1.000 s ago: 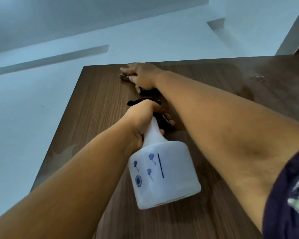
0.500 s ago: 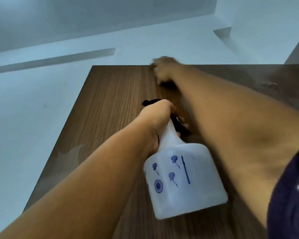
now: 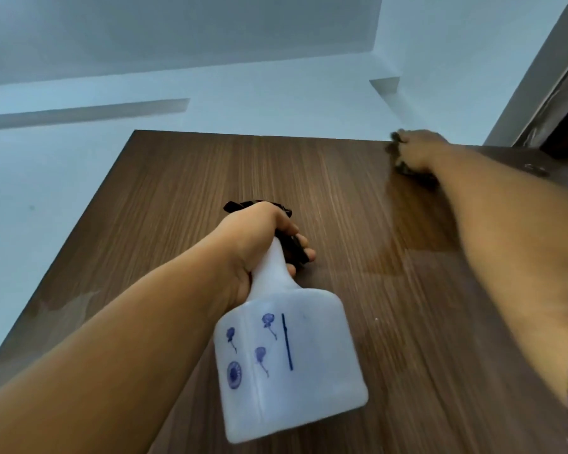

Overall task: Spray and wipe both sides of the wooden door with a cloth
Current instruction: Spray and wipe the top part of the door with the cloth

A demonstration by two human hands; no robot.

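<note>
I look up along the dark wooden door (image 3: 184, 204), whose top edge runs across the middle of the view. My left hand (image 3: 256, 237) grips the neck of a white spray bottle (image 3: 289, 362) with blue marks and a black trigger head, held close to the door face. My right hand (image 3: 418, 152) presses a dark cloth (image 3: 397, 158) against the door near its top right corner. Most of the cloth is hidden under the hand. A wet, shinier patch (image 3: 417, 217) lies below that hand.
The pale ceiling and walls (image 3: 145, 54) fill the space above the door. A dark door frame (image 3: 558, 103) rises at the upper right, with a metal hinge (image 3: 535, 168) just below it. A dull smear marks the door's left edge (image 3: 66, 299).
My right hand with the cloth has swept rightward along the door's top edge, from left of centre to the right corner. The left hand and bottle stayed nearly in place as the view shifted.
</note>
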